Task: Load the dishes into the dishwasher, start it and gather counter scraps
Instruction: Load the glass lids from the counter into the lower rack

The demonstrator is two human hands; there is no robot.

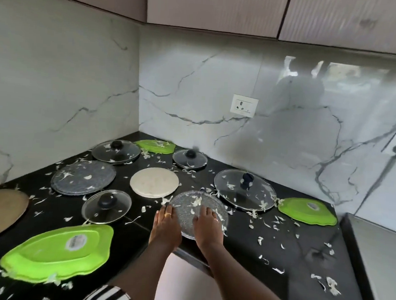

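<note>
Round speckled grey plate [186, 204], strewn w/ flaky white scraps [197, 201], is pressed at glossy black counter [256, 243] edge by L hand [165, 227] & R hand [206, 230], fingers flat, nothing gripped.

walls [64, 75]: white marble, grey veins, meeting in a corner | cabinets [216, 8]: pale, overhead | socket [244, 105]: white, on shiny back wall | desk [239, 244]: black, glossy
</note>
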